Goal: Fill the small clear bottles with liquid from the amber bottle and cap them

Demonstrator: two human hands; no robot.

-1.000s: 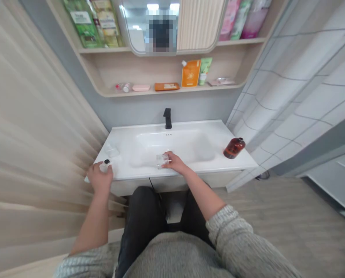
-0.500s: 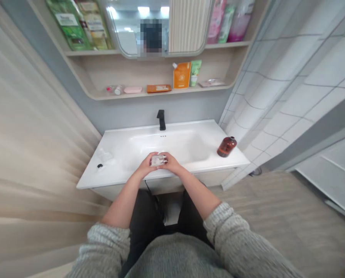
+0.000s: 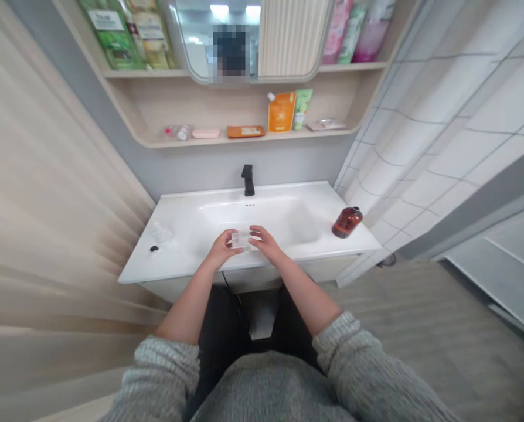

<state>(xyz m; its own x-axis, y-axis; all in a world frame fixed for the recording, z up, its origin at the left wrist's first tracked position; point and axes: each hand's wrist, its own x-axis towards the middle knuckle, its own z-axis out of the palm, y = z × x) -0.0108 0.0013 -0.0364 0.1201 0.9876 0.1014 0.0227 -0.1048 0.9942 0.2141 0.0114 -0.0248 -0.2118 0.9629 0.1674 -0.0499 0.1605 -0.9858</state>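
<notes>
Left hand (image 3: 220, 252) has its grip closed on the left end of a small clear container (image 3: 240, 239), fingers behind and thumb in front; the right hand's (image 3: 267, 243) fingertips grip the right end. Between them the container hangs over the front of the basin (image 3: 283, 220). Its lid or contents, if any, are too faint to make out.

Two-handed handling looks to be the step in hand. Any next move, I judge, calls for one grip to hold firm while the other works, since smooth clear walls could slip.

On the desk (image 3: 178, 261), to the left, a clear bottle (image 3: 162, 232) and a small black item (image 3: 154, 249) sit near each other, well apart from the hands. An amber bottle (image 3: 347, 223) stands at the far right. Behind the basin rises a black faucet (image 3: 248, 180); above it, a shelf holds an orange pouch (image 3: 282, 111) beside a green tube (image 3: 303, 109).
</notes>
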